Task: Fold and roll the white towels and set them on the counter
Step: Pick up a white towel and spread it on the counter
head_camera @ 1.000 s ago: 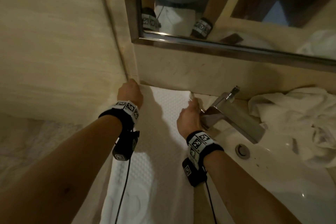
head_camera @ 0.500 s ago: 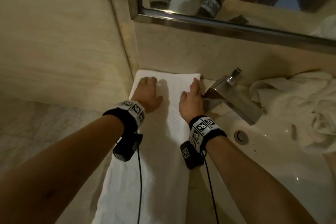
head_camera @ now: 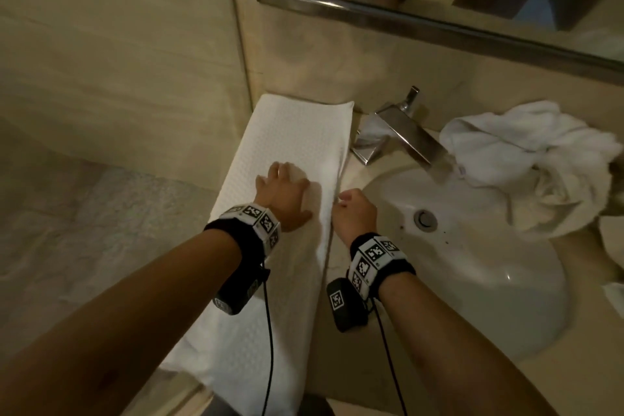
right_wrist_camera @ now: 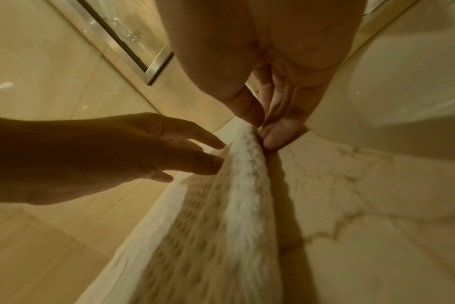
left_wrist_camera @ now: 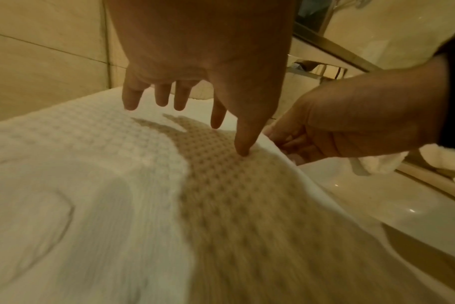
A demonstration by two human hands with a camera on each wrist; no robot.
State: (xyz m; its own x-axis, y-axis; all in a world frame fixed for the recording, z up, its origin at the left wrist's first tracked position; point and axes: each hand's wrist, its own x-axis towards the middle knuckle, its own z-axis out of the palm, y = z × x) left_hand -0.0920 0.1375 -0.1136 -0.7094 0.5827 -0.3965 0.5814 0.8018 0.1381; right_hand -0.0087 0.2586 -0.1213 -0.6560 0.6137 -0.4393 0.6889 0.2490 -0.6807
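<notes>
A long white waffle-weave towel (head_camera: 290, 142) lies folded lengthwise on the counter (head_camera: 341, 321) left of the sink, its near end hanging over the front edge. My left hand (head_camera: 283, 192) lies flat on the towel's middle with its fingers spread (left_wrist_camera: 179, 98). My right hand (head_camera: 351, 209) is at the towel's right edge; in the right wrist view its thumb and fingers (right_wrist_camera: 260, 127) pinch that thick folded edge (right_wrist_camera: 247, 185). A heap of crumpled white towels (head_camera: 526, 159) lies on the counter right of the faucet.
The chrome faucet (head_camera: 401, 132) stands just right of the folded towel, over the white sink basin (head_camera: 479, 267). A tiled wall (head_camera: 118, 44) borders the counter on the left. A framed mirror (head_camera: 439, 20) hangs above the backsplash.
Both hands slid from the towel's far end back along it toward me. The left hand now lies flat on its middle and the right hand has closed on the right edge.
</notes>
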